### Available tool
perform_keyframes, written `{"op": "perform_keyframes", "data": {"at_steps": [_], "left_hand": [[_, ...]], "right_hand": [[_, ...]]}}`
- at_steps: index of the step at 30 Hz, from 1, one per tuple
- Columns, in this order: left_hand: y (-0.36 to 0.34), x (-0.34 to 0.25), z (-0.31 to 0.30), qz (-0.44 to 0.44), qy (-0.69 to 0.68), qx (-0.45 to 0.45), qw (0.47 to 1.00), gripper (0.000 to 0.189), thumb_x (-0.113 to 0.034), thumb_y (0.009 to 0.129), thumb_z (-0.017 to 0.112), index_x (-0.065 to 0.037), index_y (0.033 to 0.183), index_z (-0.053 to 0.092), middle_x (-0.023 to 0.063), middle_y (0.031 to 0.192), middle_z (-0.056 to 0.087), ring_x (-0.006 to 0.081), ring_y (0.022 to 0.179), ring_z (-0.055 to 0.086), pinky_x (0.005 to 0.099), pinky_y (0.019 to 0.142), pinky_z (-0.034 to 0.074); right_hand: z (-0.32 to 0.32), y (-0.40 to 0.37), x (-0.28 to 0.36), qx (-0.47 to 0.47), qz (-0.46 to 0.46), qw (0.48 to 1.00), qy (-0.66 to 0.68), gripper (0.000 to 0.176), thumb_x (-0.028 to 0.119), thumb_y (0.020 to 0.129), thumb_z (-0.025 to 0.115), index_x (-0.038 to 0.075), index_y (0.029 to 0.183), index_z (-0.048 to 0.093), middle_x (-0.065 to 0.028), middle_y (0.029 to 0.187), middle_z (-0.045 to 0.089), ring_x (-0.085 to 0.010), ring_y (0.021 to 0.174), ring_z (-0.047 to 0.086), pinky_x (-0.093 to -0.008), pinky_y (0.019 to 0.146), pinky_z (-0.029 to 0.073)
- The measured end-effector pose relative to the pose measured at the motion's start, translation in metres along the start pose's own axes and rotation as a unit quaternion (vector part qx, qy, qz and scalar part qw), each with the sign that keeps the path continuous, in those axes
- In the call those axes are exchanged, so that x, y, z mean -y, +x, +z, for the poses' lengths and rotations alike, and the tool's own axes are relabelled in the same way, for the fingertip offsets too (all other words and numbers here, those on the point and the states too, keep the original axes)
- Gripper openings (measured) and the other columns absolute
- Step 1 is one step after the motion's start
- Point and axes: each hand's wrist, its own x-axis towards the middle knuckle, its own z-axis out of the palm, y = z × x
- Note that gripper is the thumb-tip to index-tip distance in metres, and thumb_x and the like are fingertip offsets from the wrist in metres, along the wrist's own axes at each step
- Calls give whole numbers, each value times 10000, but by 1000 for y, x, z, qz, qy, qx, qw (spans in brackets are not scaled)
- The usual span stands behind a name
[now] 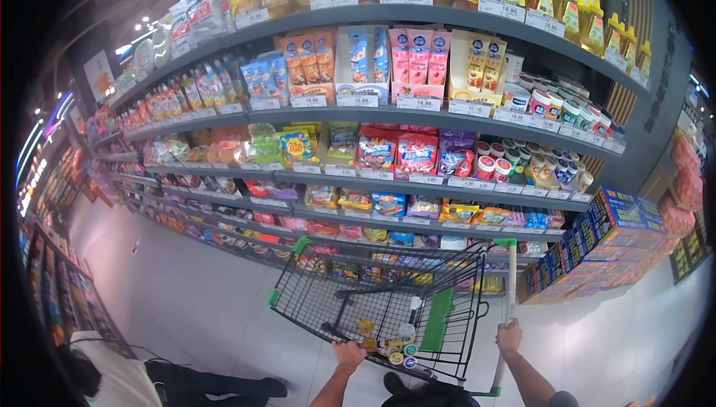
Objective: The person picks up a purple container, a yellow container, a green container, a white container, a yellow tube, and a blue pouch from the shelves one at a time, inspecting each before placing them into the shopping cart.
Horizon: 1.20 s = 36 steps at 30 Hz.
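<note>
A black wire shopping cart (321,314) with green corners stands in front of the shelves. My left hand (348,354) is closed over the cart's near side rim. At the cart's right end, my right hand (509,337) is wrapped round the pale handle bar (512,280). Several small round tubs (403,355) lie in the cart by its near side, with a yellow item (365,326) close to my left hand. A green panel (438,320) is fixed inside the cart near the handle.
Shelves (335,177) of candy bags, pouches and honey bottles curve across the view. Stacked blue boxes (611,220) stand on the right beyond the handle. Another person (112,366) in a light top is at the lower left, near a low shelf (67,295).
</note>
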Motion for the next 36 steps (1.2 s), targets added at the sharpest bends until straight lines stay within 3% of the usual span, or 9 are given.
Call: {"op": "perform_keyframes", "data": {"at_steps": [4, 12, 19, 20, 22, 25, 30, 32, 36], "left_hand": [[4, -2, 2, -11, 0, 17, 1000, 291, -311, 779, 549, -103, 760, 752, 169, 774, 712, 322, 838, 678, 460, 927, 368], [8, -5, -8, -25, 33, 47, 998, 335, -319, 772, 535, -77, 802, 764, 157, 875, 723, 297, 944, 663, 450, 978, 340], [10, -4, -7, -26, 105, 135, 985, 396, -357, 828, 464, -168, 1041, 739, 119, 1091, 704, 321, 1108, 622, 529, 1054, 303], [8, 1, 2, -3, 84, 66, 994, 365, -330, 821, 466, -117, 904, 751, 143, 941, 720, 341, 957, 660, 522, 1002, 319], [9, 5, 11, -10, 108, 75, 991, 377, -330, 837, 458, -113, 974, 735, 147, 1008, 711, 339, 991, 650, 518, 1008, 318], [8, 14, 24, 13, 100, 28, 995, 318, -317, 822, 480, -124, 818, 732, 127, 884, 717, 327, 892, 665, 501, 947, 370], [6, 12, 8, 45, 99, 34, 993, 333, -317, 849, 457, -125, 853, 729, 114, 877, 720, 310, 889, 667, 509, 934, 366], [1, 0, -16, -1, 69, 164, 984, 389, -301, 856, 447, -84, 995, 737, 159, 1063, 707, 311, 1108, 625, 481, 1061, 289], [-4, 12, -11, 47, 39, 121, 991, 409, -350, 886, 433, -82, 914, 741, 173, 957, 718, 335, 946, 683, 517, 1026, 320]], "right_hand": [[0, 2, 6, 20, -15, 999, 47, 188, 64, 840, 567, -39, 951, 456, -160, 624, 606, -233, 490, 625, -350, 407, 513], [24, 15, -19, 21, -26, 998, 44, 183, 56, 830, 577, -2, 934, 438, -131, 602, 586, -211, 470, 606, -338, 387, 484], [37, 17, -36, 2, -65, 997, 37, 241, 106, 842, 567, -18, 1025, 471, -134, 623, 610, -225, 490, 620, -356, 452, 499], [32, 14, -35, 7, -64, 997, 41, 246, 106, 842, 564, -21, 1031, 472, -136, 627, 613, -227, 496, 624, -358, 452, 498], [16, 4, -13, 25, -67, 997, 32, 251, 106, 841, 562, -25, 1036, 473, -138, 630, 616, -230, 502, 628, -361, 452, 497], [-21, -21, 23, 78, -17, 994, 79, 253, 112, 843, 555, -28, 1037, 472, -142, 635, 615, -234, 507, 628, -366, 457, 499], [-13, -22, 10, 55, -33, 993, 103, 203, 141, 852, 565, 15, 965, 454, -162, 607, 612, -329, 559, 651, -445, 547, 512], [-14, -25, 9, 42, -36, 994, 95, 209, 143, 852, 564, 11, 970, 453, -162, 600, 608, -328, 559, 651, -449, 549, 511], [-12, -24, 7, 32, -41, 996, 74, 233, 157, 857, 563, 0, 989, 454, -174, 603, 610, -337, 571, 654, -460, 561, 515]]}}
